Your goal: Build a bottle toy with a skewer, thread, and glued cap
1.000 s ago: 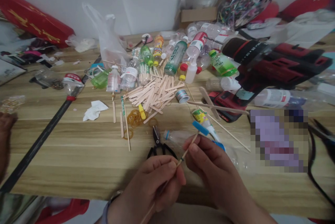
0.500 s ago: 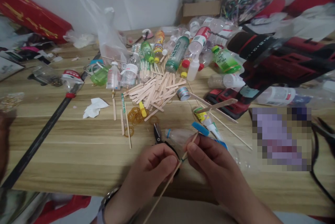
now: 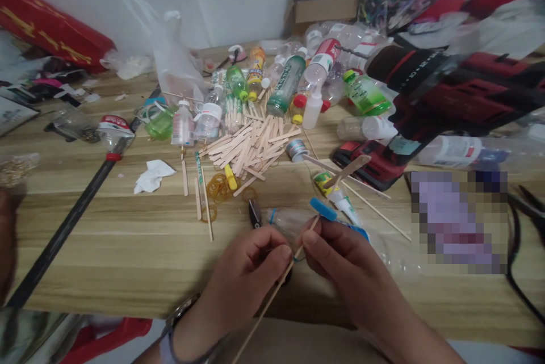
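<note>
A thin wooden skewer (image 3: 260, 318) runs slantwise between my hands, its lower end toward my lap. My right hand (image 3: 340, 256) pinches it near the top, just under a blue strip (image 3: 323, 209). Beyond that strip a flat craft stick (image 3: 348, 172) appears crosswise at the upper end. My left hand (image 3: 253, 273) is closed with thumb and fingertips at the skewer, lower down. A small teal loop (image 3: 300, 260), perhaps a band, shows between the two hands. Behind them lie black-handled pliers (image 3: 254, 213), partly hidden, and a clear plastic bottle (image 3: 287, 222).
A pile of craft sticks (image 3: 251, 145) lies mid-table, with rubber bands (image 3: 218, 188) in front. Plastic bottles (image 3: 287, 83) crowd behind. A red and black drill (image 3: 430, 97) stands right. A dark bar (image 3: 63, 227) crosses the left side; another person's hand (image 3: 6, 239) is at the left edge.
The teal loop now stands out wider beside the skewer. My left hand has shifted slightly up and right along it; the upper craft stick has tipped slightly left.
</note>
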`<state>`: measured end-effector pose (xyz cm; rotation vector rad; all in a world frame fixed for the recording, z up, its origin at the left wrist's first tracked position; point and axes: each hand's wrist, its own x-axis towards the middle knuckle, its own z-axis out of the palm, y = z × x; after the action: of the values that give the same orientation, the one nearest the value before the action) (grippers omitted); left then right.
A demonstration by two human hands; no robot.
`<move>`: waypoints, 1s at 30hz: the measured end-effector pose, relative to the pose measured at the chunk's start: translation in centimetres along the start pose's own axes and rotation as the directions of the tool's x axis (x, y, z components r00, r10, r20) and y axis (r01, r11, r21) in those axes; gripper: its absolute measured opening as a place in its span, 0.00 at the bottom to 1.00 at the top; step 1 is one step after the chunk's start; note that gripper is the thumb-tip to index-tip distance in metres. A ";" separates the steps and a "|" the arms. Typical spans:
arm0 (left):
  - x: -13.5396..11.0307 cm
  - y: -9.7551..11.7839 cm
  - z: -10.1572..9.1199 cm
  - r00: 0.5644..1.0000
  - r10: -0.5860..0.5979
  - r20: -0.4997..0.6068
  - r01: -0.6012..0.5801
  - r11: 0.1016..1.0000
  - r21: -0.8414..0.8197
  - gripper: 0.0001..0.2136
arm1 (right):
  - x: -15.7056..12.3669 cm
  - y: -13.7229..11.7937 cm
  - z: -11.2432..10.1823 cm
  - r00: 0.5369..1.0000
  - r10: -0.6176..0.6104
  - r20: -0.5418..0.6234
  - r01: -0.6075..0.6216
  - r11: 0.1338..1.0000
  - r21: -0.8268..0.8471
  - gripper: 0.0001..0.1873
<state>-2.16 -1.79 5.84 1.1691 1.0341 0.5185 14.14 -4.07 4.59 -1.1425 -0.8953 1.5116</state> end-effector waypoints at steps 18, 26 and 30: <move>-0.1 -1.6 -1.2 0.966 -0.203 -0.161 0.162 0.958 -0.236 0.20 | -0.2 0.2 -0.4 0.999 0.023 -0.047 -0.023 1.000 0.013 0.26; -3.8 1.5 -1.1 0.908 0.070 -0.413 0.046 0.963 0.264 0.06 | 0.0 0.2 0.0 0.993 -0.005 -0.115 -0.001 0.999 -0.054 0.24; -4.2 2.4 -0.2 0.956 0.104 -0.276 0.027 0.902 0.432 0.08 | 0.1 0.2 0.2 0.994 -0.022 -0.110 0.013 0.997 -0.075 0.25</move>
<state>-3.92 -4.20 9.63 1.5387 1.4348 0.5184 13.92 -4.03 4.39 -1.2567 -0.8889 1.3963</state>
